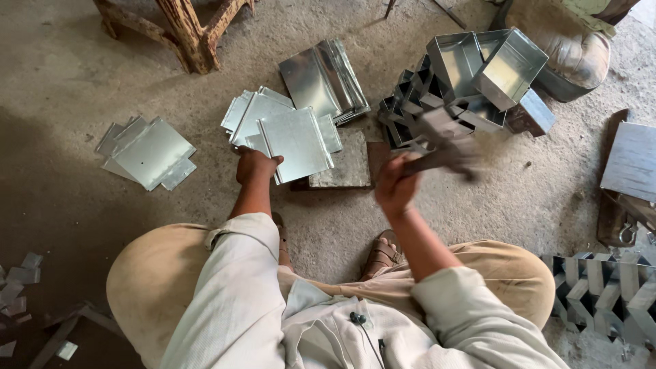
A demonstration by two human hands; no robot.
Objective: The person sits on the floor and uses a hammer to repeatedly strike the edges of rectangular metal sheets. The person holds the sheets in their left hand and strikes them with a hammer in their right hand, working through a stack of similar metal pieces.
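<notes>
My left hand grips the near edge of a square galvanised metal sheet with folded sides, holding it over a flat stone block on the floor. My right hand is closed on the handle of a hammer, raised and blurred with motion, just right of the block. Behind the held sheet lies a loose pile of similar flat sheets.
A stack of bent sheets lies farther back. Finished metal boxes are heaped at the right. More sheets lie at the left, folded pieces at the lower right. A wooden stool's legs stand at the top.
</notes>
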